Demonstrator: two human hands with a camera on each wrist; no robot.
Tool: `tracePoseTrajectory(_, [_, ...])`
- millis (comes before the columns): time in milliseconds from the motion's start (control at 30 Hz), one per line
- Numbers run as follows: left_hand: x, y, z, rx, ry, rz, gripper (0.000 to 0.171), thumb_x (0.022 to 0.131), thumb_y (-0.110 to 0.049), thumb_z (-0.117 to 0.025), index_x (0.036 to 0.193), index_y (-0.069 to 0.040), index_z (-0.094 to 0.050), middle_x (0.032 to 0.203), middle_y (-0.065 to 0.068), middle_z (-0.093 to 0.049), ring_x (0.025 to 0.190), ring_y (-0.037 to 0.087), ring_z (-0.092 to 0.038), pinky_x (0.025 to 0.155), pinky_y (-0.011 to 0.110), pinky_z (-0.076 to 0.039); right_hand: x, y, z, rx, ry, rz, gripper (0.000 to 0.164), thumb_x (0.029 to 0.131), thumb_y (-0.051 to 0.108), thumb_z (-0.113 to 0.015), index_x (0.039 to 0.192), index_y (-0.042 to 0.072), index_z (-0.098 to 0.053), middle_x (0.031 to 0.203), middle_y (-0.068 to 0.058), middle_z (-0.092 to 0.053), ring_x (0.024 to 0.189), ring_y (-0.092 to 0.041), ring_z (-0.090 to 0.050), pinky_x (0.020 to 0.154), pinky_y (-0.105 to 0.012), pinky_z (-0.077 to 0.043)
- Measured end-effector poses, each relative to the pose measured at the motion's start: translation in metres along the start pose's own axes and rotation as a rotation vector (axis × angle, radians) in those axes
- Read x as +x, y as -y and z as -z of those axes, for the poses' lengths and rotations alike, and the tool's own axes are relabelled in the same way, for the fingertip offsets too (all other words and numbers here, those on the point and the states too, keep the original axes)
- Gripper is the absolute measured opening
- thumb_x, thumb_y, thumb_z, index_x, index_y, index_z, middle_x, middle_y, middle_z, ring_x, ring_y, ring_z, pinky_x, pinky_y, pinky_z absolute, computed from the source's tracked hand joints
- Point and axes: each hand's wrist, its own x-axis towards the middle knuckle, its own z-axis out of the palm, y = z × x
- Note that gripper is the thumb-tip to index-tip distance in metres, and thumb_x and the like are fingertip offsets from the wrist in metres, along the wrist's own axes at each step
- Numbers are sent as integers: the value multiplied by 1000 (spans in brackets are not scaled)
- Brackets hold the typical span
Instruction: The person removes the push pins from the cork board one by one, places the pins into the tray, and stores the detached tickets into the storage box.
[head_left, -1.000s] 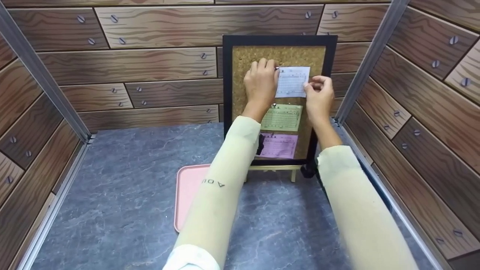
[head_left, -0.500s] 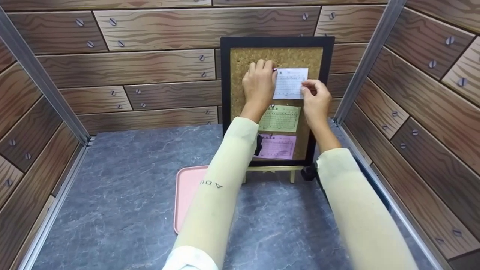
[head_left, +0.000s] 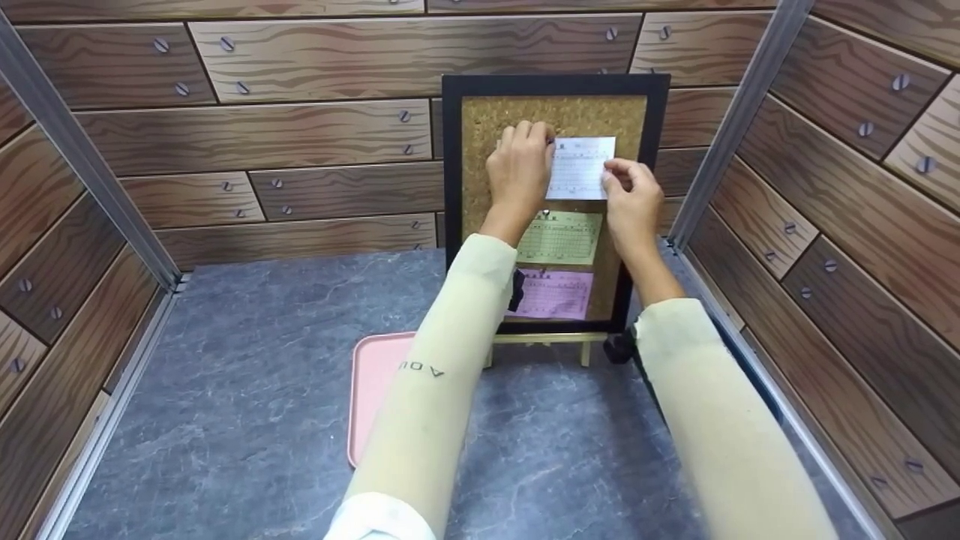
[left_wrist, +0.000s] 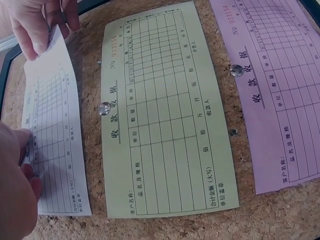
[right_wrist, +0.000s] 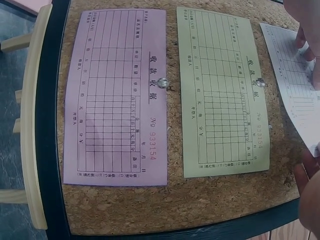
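A cork board (head_left: 480, 112) in a black frame stands upright. My left hand (head_left: 517, 169) pinches a small push pin, mostly hidden by the fingers, at the heading edge of a white receipt slip (head_left: 581, 171). Thumb and forefinger of my right hand (head_left: 634, 196) pinch that slip's right edge. In the left wrist view the white slip (left_wrist: 56, 130) bends up slightly at the right hand's corner. Below it, a green receipt slip (right_wrist: 220, 100) is held by a clear push pin (right_wrist: 260, 82). Lowest is a purple receipt slip (right_wrist: 110, 115) with its own clear pin (right_wrist: 163, 83).
A light wooden easel (head_left: 547, 338) carries the board on the grey marbled table (head_left: 247, 390). A pink tray (head_left: 367, 397) lies partly under my left forearm. Wood-plank walls (head_left: 315, 60) and metal posts (head_left: 739, 112) enclose the space.
The right hand has slid slightly left and down along the white slip's edge. The left hand stays at the slip's upper left. The whole view has shifted a little.
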Motion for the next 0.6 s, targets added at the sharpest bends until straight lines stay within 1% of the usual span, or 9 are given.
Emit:
tracePoseTrajectory(133, [0, -1, 0, -3, 6, -9, 13, 98, -34, -63, 104, -24, -69, 102, -7, -67, 98, 14, -64, 75, 31, -54, 0, 0, 1, 1, 7, 8, 19, 92, -3, -65, 110, -7, -72, 99, -12, -66, 82, -4, -54, 77, -18, -45])
tracePoseTrajectory(267, [-1, -1, -1, -20, 1, -23, 15, 99, -33, -62, 106, -23, -71, 105, -7, -69, 100, 12, -66, 75, 31, -56, 0, 0, 2, 12, 5, -11, 19, 93, -3, -65, 110, -6, -72, 99, -10, -65, 81, -5, -54, 76, -18, -45])
tracePoseTrajectory(400, [-1, -2, -2, -30, -6, -22, 16, 99, -32, -62, 108, -23, -72, 107, -7, -69, 101, 12, -67, 76, 31, -56, 0, 0, 2, 26, 7, -25, 19, 93, -2, -65, 110, -5, -72, 99, -8, -65, 81, -5, -55, 76, -18, -46])
tracePoseTrajectory(600, [-1, -1, -2, -38, -8, -27, 17, 99, -31, -62, 110, -24, -73, 107, -7, -70, 98, 12, -67, 76, 31, -56, -1, 1, 3, 29, 20, -25, 21, 93, -3, -64, 112, -6, -72, 103, -12, -65, 87, -9, -57, 80, -18, -47])
